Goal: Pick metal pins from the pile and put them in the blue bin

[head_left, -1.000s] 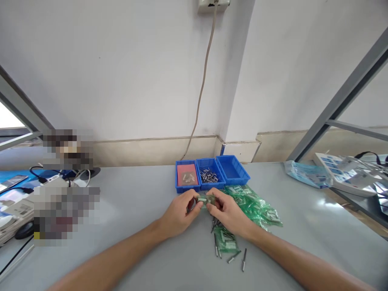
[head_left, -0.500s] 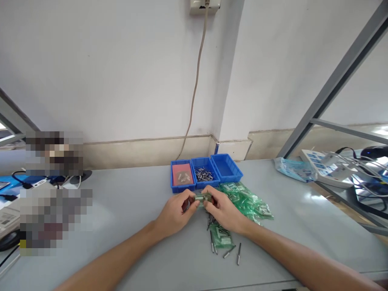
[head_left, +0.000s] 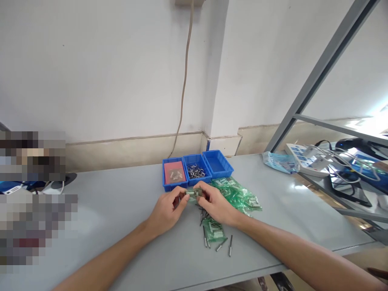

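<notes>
My left hand (head_left: 166, 208) and my right hand (head_left: 214, 205) meet over the grey table (head_left: 121, 210), both pinching one small green plastic packet (head_left: 192, 192) between their fingertips. Just behind them stand three blue bins: the left bin (head_left: 173, 174) has a red lining and a few small pieces, the middle bin (head_left: 195, 171) holds several metal pins, the right bin (head_left: 217, 163) looks bare. A heap of green packets (head_left: 239, 195) lies right of my right hand. More green packets (head_left: 214, 232) and loose metal pins (head_left: 230, 245) lie below my hands.
A cable (head_left: 182, 89) runs down the white wall behind the bins. A blue-white bag (head_left: 278, 162) lies at the table's right. Beyond a grey metal frame (head_left: 315, 76), a power strip (head_left: 303, 157) and tangled wires rest on another surface. Blurred items sit at far left.
The view has swung to the right, so everything sits further left in frame. Both hands stay together on the packet, fingers shifting slightly.
</notes>
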`<state>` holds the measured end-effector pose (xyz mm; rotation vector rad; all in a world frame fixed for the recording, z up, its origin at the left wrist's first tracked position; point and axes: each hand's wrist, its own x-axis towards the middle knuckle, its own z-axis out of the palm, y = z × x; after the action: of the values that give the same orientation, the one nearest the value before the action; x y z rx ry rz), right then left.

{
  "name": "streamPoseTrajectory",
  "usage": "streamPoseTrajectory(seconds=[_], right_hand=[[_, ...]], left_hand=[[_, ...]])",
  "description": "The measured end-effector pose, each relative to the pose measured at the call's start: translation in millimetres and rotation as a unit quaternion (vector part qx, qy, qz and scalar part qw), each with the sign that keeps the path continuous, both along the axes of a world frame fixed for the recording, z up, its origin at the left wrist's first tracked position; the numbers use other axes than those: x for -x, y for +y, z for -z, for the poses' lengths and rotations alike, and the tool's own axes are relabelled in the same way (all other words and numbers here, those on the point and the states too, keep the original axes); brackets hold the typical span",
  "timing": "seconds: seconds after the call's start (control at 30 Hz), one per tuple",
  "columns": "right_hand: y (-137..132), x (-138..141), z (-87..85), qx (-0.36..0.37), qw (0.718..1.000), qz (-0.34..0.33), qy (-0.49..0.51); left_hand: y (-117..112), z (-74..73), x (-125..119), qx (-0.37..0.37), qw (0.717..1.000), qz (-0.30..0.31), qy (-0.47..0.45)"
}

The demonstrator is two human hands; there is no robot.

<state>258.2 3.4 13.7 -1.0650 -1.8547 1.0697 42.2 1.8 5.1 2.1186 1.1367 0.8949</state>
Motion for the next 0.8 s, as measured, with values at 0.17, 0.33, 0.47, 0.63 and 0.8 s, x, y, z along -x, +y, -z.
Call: streamPoseTrajectory(seconds=[0.17,0.33,0.47,0.63,0.8], right_hand=[[0.5,-0.6,1.3,-0.003,1.0,0.005,0.007],[0.2,-0.8,-0.2,0.005,1.0,-0.007,0.007],[1.0,-0.8,1.0,0.01,1.0,-0.009,0.004],[2.0,-1.1,2.7,0.007,1.0,0.007,0.011],[3.3,-1.4,2.9,0.0,1.0,0.021,0.019]], left_hand=[[0.9,-1.4,0.4,0.01,1.0,0.002,-0.011],[2.0,-1.0,0.3,0.011,1.0,-0.009,-0.012],[1.6,-1.8,0.1,0.01,1.0,-0.007,-0.013],[1.8,-2.0,0.9,0.013,1.0,-0.012,-0.014],[2.9,-1.2,1.6,0.012,1.0,-0.006,-0.018]])
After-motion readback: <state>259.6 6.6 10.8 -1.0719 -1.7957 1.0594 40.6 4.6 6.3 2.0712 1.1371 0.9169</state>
